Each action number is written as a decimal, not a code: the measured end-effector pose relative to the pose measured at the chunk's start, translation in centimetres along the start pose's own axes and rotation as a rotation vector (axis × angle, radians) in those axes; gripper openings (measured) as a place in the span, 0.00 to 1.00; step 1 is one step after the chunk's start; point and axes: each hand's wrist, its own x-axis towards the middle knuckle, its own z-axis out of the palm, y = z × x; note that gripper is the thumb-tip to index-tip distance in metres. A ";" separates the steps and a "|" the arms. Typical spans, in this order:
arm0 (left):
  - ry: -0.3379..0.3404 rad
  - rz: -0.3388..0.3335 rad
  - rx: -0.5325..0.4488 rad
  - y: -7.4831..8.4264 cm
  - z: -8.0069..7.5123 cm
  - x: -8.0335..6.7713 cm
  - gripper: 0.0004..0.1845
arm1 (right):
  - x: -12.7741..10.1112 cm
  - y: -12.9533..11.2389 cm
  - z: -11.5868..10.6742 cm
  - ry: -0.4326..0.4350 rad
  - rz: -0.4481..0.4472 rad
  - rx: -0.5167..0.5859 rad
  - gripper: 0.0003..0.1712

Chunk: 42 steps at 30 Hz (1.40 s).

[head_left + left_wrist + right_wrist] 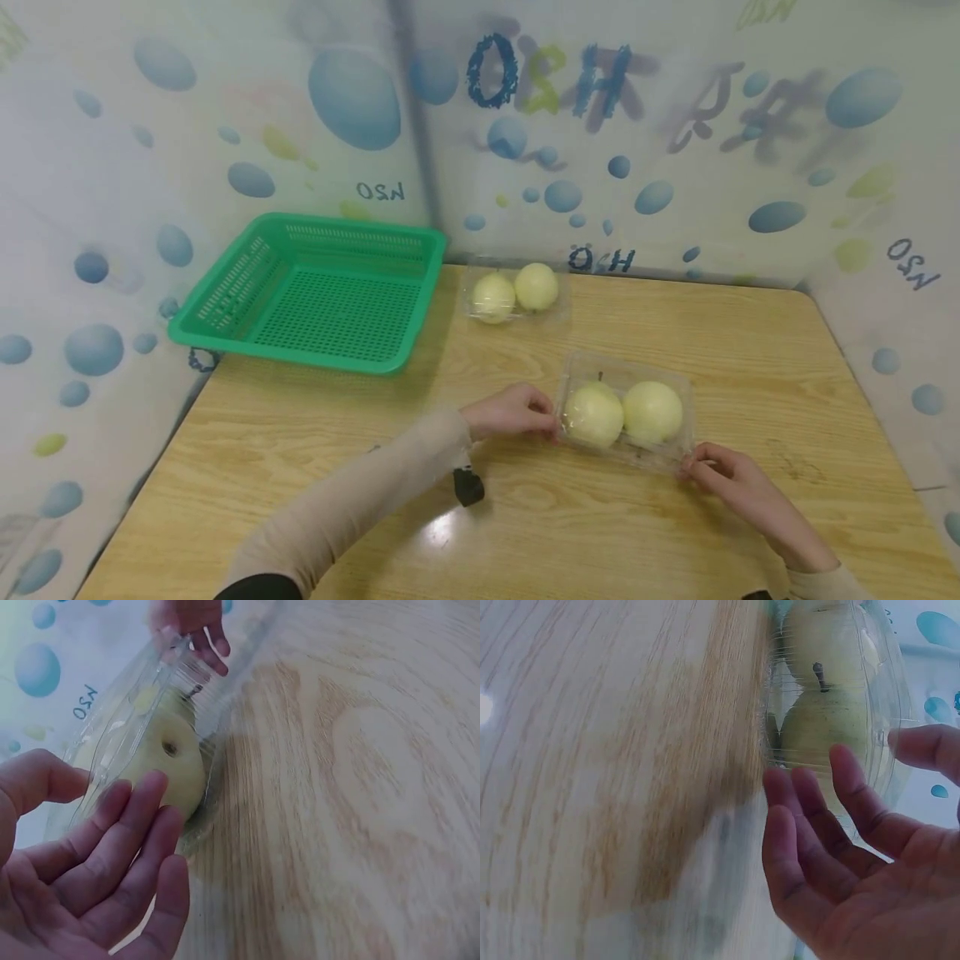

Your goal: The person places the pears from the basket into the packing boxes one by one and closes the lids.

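A clear plastic clamshell box [626, 412] with two pale yellow-green fruits lies on the wooden table [300, 467], in front of me. My left hand [543, 417] is at its left end. In the left wrist view this hand [112, 784] has nearly straight fingers against the fruit [172, 754] inside the box [150, 690], with the thumb up by the lid. My right hand [693, 465] is at the box's front right corner. In the right wrist view that hand [866, 750] is loosely spread round the end of the box [832, 675], fingertips touching it.
An empty green plastic basket [315, 292] stands at the back left of the table. A second clamshell [516, 292] with two fruits lies at the back centre. Bubble-patterned sheets wall the table on three sides.
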 end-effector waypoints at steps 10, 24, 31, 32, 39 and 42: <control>0.032 -0.021 -0.141 -0.5 -0.7 0.1 0.09 | 1.7 -0.6 -0.1 0.039 0.063 -0.013 0.24; 0.111 -0.059 -0.252 -0.8 -1.0 0.2 0.11 | 2.6 -1.3 0.4 0.022 0.140 0.137 0.26; 0.073 -0.062 -0.356 -1.4 -0.9 0.2 0.13 | 2.4 -1.0 1.0 0.083 0.102 0.270 0.21; 0.071 -0.062 -0.366 -1.5 -0.9 0.1 0.13 | 2.4 -1.0 1.1 0.094 0.102 0.292 0.19; 0.101 -0.008 -0.440 -1.8 -1.2 -0.6 0.13 | 2.4 -1.0 1.3 0.140 0.107 0.373 0.16; 0.130 0.019 -0.458 -1.8 -1.7 -1.2 0.15 | 2.5 -1.0 1.3 0.139 0.090 0.397 0.16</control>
